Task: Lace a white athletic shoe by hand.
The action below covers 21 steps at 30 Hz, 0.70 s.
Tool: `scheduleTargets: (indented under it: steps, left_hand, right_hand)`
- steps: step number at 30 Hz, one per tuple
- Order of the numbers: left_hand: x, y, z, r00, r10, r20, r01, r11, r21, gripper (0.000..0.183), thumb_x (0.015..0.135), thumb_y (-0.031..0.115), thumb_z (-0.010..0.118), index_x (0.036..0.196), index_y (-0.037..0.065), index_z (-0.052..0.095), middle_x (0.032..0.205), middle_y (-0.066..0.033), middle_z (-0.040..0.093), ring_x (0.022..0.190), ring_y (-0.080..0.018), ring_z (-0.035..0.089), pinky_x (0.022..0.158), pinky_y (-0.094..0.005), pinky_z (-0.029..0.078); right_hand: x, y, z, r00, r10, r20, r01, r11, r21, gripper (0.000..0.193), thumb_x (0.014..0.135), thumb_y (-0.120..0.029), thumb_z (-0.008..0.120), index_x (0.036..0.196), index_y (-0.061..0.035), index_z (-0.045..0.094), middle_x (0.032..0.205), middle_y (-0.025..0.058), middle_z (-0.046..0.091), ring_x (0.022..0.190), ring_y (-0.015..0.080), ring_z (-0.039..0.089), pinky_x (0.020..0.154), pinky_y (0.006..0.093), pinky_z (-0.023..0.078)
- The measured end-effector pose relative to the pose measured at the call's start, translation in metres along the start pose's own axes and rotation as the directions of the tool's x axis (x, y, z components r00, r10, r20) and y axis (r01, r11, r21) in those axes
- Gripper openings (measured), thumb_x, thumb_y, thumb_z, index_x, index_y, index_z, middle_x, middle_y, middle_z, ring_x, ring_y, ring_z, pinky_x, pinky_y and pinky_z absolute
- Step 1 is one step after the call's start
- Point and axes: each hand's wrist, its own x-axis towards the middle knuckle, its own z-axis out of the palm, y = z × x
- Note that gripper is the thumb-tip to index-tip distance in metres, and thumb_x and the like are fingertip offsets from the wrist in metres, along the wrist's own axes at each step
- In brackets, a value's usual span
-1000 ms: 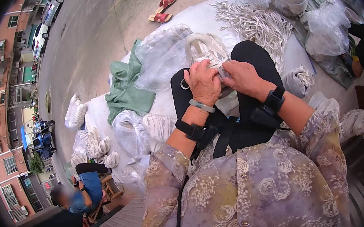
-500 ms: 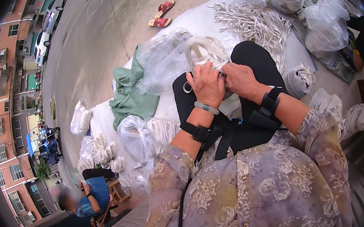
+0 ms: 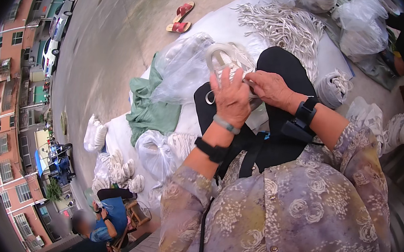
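A white and beige sneaker (image 3: 223, 58) rests at my knees, its toe pointing away from me. My left hand (image 3: 232, 98) lies over its laced front, fingers bent down on it and slightly blurred, gripping the shoe; its thumb is hidden. A white shoelace (image 3: 210, 97) loops out beside that hand. Close on the right, my right hand (image 3: 272, 90) pinches at the lacing with thumb and forefinger together. What sits between those fingertips is mostly covered. The sneaker's heel end is hidden behind both hands.
A heap of white shoelaces (image 3: 288, 29) lies on the white sheet ahead. Clear plastic bags (image 3: 178, 68), a green cloth (image 3: 149, 105) and bundled shoes (image 3: 333, 88) surround me. Red sandals (image 3: 180, 19) stand beyond the sheet. Another person (image 3: 106, 219) sits at the lower left.
My left hand has shifted slightly down and its fingers have moved over the lacing. My right hand has drawn a little away from it. The whole view has shifted slightly.
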Motion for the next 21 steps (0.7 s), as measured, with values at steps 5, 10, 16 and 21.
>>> scheduleTargets:
  steps: [5, 10, 16, 21]
  left_hand:
    - [-0.096, -0.039, -0.035, 0.952, -0.297, 0.078, 0.291, 0.953, 0.079, 0.007, 0.068, 0.007, 0.054, 0.074, 0.004, 0.054, 0.112, -0.0118, 0.054, 0.107, -0.0326, 0.047, 0.091, -0.0501, 0.028]
    - [-0.213, -0.101, -0.069, 0.743, -0.662, 0.099, 0.614, 0.733, 0.292, 0.011, 0.068, 0.01, 0.055, 0.071, 0.0, 0.052, 0.108, -0.019, 0.054, 0.094, -0.0366, 0.05, 0.08, -0.0479, 0.037]
    - [-0.218, -0.089, -0.048, 0.65, -0.715, 0.258, 0.657, 0.699, 0.282, 0.017, 0.07, 0.017, 0.06, 0.079, 0.003, 0.057, 0.115, -0.016, 0.052, 0.104, -0.034, 0.047, 0.087, -0.0505, 0.034]
    - [-0.146, -0.061, -0.027, 0.819, -0.558, 0.132, 0.514, 0.817, 0.262, 0.027, 0.072, 0.021, 0.062, 0.094, 0.006, 0.06, 0.119, -0.0137, 0.05, 0.11, -0.0321, 0.043, 0.092, -0.0547, 0.026]
  right_hand:
    - [-0.012, 0.006, -0.005, 1.0, 0.008, 0.028, -0.007, 0.998, -0.059, 0.023, 0.079, -0.014, 0.049, 0.1, -0.0081, 0.053, 0.085, 0.0123, 0.055, 0.084, 0.0311, 0.055, 0.074, 0.0392, 0.045]
    - [-0.022, 0.005, -0.003, 1.0, -0.01, 0.009, 0.01, 1.0, 0.006, 0.022, 0.082, -0.018, 0.05, 0.102, -0.0085, 0.052, 0.088, 0.0122, 0.052, 0.084, 0.0312, 0.054, 0.074, 0.039, 0.045]
    - [-0.021, 0.0, -0.009, 0.999, 0.014, -0.04, -0.009, 0.993, 0.118, 0.021, 0.08, -0.014, 0.054, 0.1, -0.0075, 0.053, 0.079, 0.0122, 0.054, 0.076, 0.0306, 0.056, 0.067, 0.0363, 0.045]
    - [-0.014, -0.004, -0.016, 0.951, 0.301, -0.073, -0.28, 0.937, 0.208, 0.018, 0.077, -0.012, 0.055, 0.094, -0.0061, 0.055, 0.066, 0.0113, 0.056, 0.065, 0.0302, 0.057, 0.061, 0.0359, 0.044]
